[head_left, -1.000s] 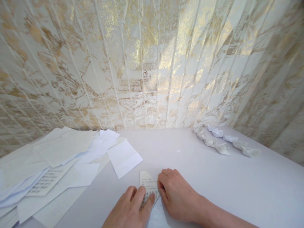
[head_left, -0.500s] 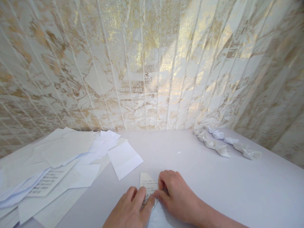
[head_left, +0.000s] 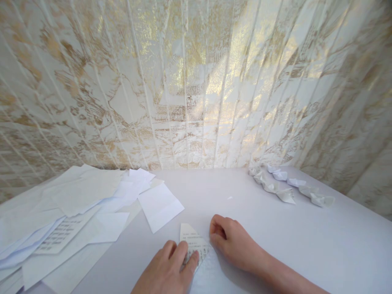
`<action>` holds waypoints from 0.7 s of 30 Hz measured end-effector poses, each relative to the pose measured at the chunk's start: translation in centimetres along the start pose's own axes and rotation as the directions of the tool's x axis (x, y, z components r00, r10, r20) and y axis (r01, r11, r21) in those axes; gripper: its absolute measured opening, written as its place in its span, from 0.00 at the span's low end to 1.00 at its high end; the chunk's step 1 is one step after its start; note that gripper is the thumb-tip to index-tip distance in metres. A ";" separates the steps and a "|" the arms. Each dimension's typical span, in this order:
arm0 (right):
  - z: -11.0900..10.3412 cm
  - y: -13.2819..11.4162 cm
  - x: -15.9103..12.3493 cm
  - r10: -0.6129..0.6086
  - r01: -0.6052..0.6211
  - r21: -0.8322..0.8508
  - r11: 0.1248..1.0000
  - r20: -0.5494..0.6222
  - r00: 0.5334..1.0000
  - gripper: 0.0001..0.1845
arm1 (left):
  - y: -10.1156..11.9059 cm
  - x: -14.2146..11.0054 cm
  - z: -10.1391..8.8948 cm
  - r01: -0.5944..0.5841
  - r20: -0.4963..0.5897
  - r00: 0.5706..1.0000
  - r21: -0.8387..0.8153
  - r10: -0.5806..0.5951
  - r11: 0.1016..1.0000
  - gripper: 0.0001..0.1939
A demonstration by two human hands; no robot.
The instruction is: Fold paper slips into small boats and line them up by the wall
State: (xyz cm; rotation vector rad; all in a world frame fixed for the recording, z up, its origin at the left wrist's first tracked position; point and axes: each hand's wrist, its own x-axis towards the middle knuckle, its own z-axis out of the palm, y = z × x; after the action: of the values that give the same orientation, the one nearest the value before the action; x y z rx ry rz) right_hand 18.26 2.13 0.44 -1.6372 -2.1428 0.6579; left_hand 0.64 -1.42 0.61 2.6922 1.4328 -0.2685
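A folded sheet of printed paper lies on the table at the bottom middle, with one corner turned down into a slanted edge. My left hand holds it down, fingers bent over its left side and thumb across the printed part. Its lower end is partly hidden by that hand. Just right of the sheet, my right hand rests at the table with fingers curled in and thumb against them. Nothing shows in its grip, and it appears apart from the paper.
Loose papers are heaped on the left, and a white square sheet lies nearest the hands. Two rows of small folded paper boats stand at the back right. A tiny paper scrap sits mid-table. A patterned curtain hangs behind.
My right hand has let go of the paper's right edge and moved a little to the right. The slanted fold now shows. My left hand has stayed on the sheet.
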 end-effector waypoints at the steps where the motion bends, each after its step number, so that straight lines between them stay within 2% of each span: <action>1: 0.2 -0.1 -0.1 -0.004 0.003 -0.006 1.000 -0.028 1.000 0.05 | 0.0 0.0 0.0 -0.002 -0.003 1.000 0.002 0.002 1.000 0.24; 3: 0.7 -0.4 -0.4 -0.023 0.020 -0.031 0.999 -0.089 0.996 0.02 | -0.1 -0.1 0.2 -0.002 -0.013 1.000 0.000 0.002 1.000 0.24; 5: 1.0 -0.6 -0.7 -0.051 0.044 -0.067 0.997 -0.108 0.993 0.03 | -0.2 -0.1 0.6 -0.003 -0.035 0.999 -0.006 0.003 1.000 0.23; 10: 1.2 -0.8 -1.0 -0.093 0.080 -0.146 0.986 -0.085 0.992 0.02 | -0.3 -0.2 1.2 -0.039 -0.103 0.994 -0.028 0.036 0.999 0.24; 18: 0.9 -1.0 -0.9 -0.105 0.091 -0.217 0.972 -0.053 0.993 0.03 | -0.6 -0.1 0.9 -0.211 -0.106 0.972 0.009 0.211 0.977 0.21; 21: 0.8 -1.0 -0.9 -0.111 0.098 -0.223 0.970 -0.044 0.993 0.02 | -0.5 -0.1 1.1 -0.211 -0.125 0.969 0.043 0.214 0.977 0.22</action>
State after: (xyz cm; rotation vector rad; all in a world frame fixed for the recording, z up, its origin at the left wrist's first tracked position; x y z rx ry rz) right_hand 17.26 0.90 0.40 -1.6149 -2.3115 0.3484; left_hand 0.01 -1.40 -0.46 2.9041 1.1614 -0.1029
